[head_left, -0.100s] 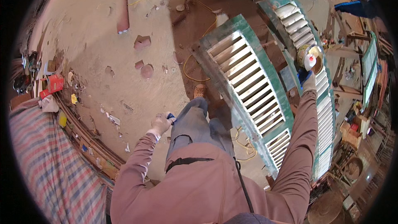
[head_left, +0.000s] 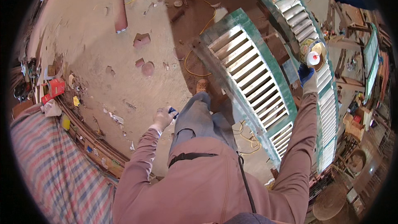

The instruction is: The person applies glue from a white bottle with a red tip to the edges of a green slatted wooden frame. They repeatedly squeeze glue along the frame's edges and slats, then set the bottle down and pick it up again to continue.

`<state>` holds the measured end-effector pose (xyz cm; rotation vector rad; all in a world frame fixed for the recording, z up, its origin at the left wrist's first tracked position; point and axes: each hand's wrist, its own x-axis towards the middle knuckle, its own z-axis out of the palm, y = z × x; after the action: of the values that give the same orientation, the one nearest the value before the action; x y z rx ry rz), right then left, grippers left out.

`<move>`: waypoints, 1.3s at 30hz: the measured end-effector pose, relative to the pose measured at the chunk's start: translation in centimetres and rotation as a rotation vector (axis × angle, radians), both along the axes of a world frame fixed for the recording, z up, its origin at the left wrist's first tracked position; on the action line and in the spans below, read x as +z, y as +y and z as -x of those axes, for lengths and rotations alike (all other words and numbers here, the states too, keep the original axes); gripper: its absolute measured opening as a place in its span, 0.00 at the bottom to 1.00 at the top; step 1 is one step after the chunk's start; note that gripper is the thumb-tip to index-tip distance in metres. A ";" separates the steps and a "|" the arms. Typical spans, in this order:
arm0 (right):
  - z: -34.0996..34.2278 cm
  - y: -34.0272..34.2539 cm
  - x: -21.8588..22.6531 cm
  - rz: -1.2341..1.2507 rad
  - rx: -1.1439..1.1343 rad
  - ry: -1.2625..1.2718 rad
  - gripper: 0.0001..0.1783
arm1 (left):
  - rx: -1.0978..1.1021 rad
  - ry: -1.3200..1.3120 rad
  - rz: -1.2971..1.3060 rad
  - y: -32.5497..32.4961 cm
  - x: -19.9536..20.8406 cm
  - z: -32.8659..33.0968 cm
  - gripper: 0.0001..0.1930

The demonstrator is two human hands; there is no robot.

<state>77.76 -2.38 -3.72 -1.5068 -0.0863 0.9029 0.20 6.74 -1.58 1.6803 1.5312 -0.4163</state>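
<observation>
My right hand [head_left: 306, 75], in a grey glove with a blue palm, reaches forward over the right-hand shutter. Its fingers are curled at the near rim of a round tin [head_left: 305, 49]. A white bottle [head_left: 314, 59] with a red tip stands within the tin's rim, beside something yellowish. My left hand [head_left: 164, 117] is gloved the same way and hangs beside my left leg, fingers curled in, with nothing visible in it. Two green louvred shutters lie to my right: a nearer shutter [head_left: 271, 72] with white slats, and a farther shutter [head_left: 327, 118] below the tin.
A yellow cable [head_left: 187, 67] loops over the concrete floor. Broken reddish pieces [head_left: 141, 40] and a reddish tube [head_left: 120, 10] lie ahead. Striped cloth [head_left: 58, 161] covers something at the left, near a red box [head_left: 56, 86]. Wood and clutter line the right, with a round basket [head_left: 329, 203] there.
The view has shifted slightly. The bottle now sits nearer the middle of the tin, and my right hand is turned a little. My left hand has barely moved.
</observation>
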 end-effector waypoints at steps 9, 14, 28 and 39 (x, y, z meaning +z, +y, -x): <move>25.2 -13.1 7.0 0.226 -0.067 0.062 0.18 | 0.073 -0.223 -0.039 0.5 -3.1 -3.9 0.16; 36.7 -17.3 5.4 0.235 -0.215 0.218 0.21 | 0.130 -0.444 -0.080 3.3 -3.9 -4.9 0.11; 41.3 -13.7 10.2 0.791 0.225 -1.132 0.54 | -0.218 -0.287 -0.306 4.8 1.9 -11.4 0.17; 38.9 -9.9 5.5 0.911 0.179 -0.909 0.46 | -0.456 -0.731 -0.351 6.3 1.6 -21.0 0.11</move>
<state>38.84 -12.25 1.79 -2.7147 -0.5295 0.2964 21.22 13.01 0.05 2.1355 0.7038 0.2523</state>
